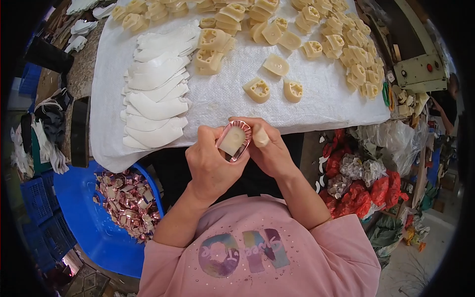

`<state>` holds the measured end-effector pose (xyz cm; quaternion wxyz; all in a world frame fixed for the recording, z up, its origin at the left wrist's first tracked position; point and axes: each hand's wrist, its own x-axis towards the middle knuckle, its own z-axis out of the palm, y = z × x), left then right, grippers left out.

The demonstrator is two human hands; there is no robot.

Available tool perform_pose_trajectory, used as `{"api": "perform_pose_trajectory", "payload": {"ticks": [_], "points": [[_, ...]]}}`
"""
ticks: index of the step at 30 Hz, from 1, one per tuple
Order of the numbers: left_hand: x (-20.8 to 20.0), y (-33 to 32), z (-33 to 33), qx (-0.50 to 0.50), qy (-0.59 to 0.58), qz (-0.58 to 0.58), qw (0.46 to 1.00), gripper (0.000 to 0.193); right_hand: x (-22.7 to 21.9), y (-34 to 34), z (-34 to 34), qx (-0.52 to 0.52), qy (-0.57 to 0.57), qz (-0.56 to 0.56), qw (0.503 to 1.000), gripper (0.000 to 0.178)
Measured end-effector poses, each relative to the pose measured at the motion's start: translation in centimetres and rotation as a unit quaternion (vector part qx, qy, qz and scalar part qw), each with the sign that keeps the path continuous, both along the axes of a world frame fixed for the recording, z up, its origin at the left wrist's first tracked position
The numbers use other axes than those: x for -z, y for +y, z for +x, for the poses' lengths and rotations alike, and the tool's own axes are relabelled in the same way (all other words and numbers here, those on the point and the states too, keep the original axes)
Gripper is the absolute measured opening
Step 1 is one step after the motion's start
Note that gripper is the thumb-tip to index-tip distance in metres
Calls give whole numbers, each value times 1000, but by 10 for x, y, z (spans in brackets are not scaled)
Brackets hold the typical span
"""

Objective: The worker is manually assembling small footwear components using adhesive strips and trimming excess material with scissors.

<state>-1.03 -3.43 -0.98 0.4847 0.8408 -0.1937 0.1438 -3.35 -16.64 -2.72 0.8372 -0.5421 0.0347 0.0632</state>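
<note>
At the near edge of the table, my left hand (213, 157) is closed around a small pink metallic piece (235, 140) with a fluted, shiny rim and a pale, flat face turned up. My right hand (269, 148) grips the same piece from its right side, with a cream-coloured wrap (260, 135) on one digit. The undersides of the fingers are hidden. Just beyond my hands lie two cream hollow pieces with holes, one at the left (257, 90) and one at the right (293, 91). A shallow cream piece (276, 65) sits behind them.
White woven cloth (217, 99) covers the table. Overlapping white curved insole-like sheets (157, 104) lie on its left, with many cream pieces (358, 64) at the back and right. A blue tub (79, 208) of pink metallic pieces stands lower left; red bags (354, 198) sit lower right.
</note>
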Motion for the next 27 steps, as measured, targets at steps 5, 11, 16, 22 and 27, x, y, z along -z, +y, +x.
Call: {"api": "perform_pose_trajectory", "payload": {"ticks": [5,11,16,22,27], "points": [[2,-1,0,-14,-4,-43,999,40,-13,5,0,11,-63,-178,982,32],[-3,8,-2,-24,109,-124,986,41,-21,11,7,-1,-97,-243,965,30],[-8,37,0,64,270,-241,930,39,-20,3,22,-46,-57,-45,996,28],[-5,88,-19,-91,164,-144,972,41,-32,25,50,-39,-261,-358,896,27],[30,180,-33,-324,17,199,925,43,-28,43,69,-49,-357,-528,769,35]]}}
